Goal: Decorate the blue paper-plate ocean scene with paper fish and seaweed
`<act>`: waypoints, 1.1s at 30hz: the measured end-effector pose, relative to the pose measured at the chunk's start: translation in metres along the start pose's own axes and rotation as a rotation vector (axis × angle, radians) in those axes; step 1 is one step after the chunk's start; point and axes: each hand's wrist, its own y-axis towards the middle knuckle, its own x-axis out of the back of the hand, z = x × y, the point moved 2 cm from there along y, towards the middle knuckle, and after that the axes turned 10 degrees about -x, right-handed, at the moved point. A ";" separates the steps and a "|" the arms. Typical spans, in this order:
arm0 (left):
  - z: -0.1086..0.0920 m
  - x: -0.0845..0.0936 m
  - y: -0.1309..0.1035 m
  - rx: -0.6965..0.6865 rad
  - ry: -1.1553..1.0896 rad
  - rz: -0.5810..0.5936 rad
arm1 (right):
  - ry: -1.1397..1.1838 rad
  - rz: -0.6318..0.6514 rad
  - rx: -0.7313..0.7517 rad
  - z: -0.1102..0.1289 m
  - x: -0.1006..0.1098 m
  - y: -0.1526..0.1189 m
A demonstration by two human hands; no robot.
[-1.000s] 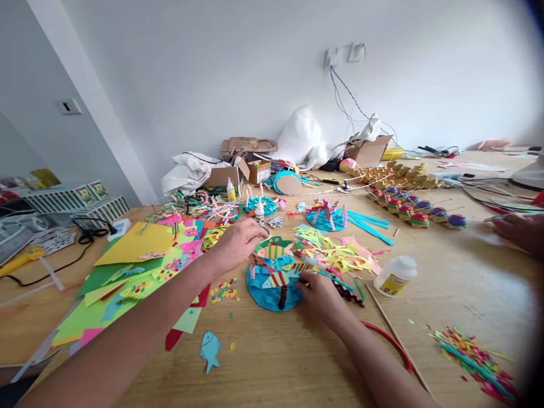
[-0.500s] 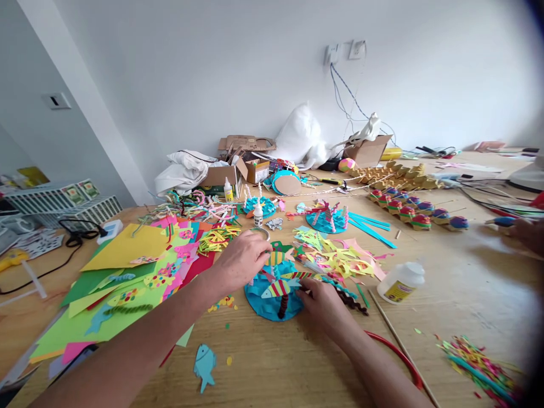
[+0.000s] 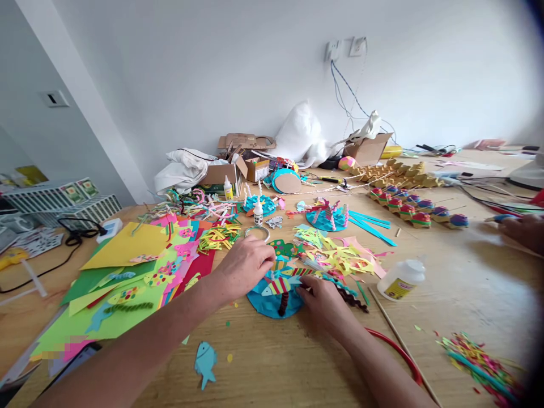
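A round blue base (image 3: 259, 303) stands on the table in front of me, with paper fish raised on it and a dark brown pipe cleaner (image 3: 283, 303) upright near its front. My left hand (image 3: 249, 266) is closed in a pinch at the base's left, on a yellow-and-blue striped paper fish (image 3: 281, 265) partly hidden behind the fingers. On the other side, my right hand (image 3: 321, 297) pinches the tail end of a red-and-white striped paper fish (image 3: 276, 287). Behind them is a green spotted paper piece (image 3: 285, 247).
A blue paper fish (image 3: 205, 362) lies near the front edge. White glue bottle (image 3: 402, 280) and wooden stick (image 3: 402, 340) are at right. Coloured paper sheets (image 3: 123, 249) cover the left. Another person's hand (image 3: 522, 231) holds a blue-tipped item at far right.
My left hand has come slightly lower and right, and the yellow-and-blue striped fish sits lower with it. A tape roll behind the hand shows more fully. My right hand has hardly moved.
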 end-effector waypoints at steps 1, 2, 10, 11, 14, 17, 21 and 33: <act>0.000 -0.001 -0.001 0.005 -0.002 0.008 | -0.007 -0.003 0.001 0.000 0.000 0.000; 0.000 -0.001 -0.002 0.009 -0.002 0.015 | -0.013 -0.007 0.003 0.000 0.000 0.000; -0.001 -0.003 -0.004 -0.002 0.025 0.026 | -0.016 -0.026 0.010 -0.001 0.000 0.000; -0.001 -0.002 -0.004 0.001 0.023 0.035 | -0.015 -0.028 0.010 0.000 0.000 0.000; -0.001 -0.002 -0.005 0.025 0.022 0.053 | -0.011 -0.035 0.011 0.002 0.002 -0.001; 0.003 -0.004 -0.006 0.045 0.019 0.044 | -0.006 -0.043 0.004 0.004 0.004 -0.002; 0.008 -0.007 -0.006 0.066 0.005 0.057 | -0.011 -0.052 -0.012 0.005 0.004 -0.003; 0.004 -0.004 -0.003 0.068 0.045 0.093 | -0.018 -0.051 0.019 0.002 0.002 -0.001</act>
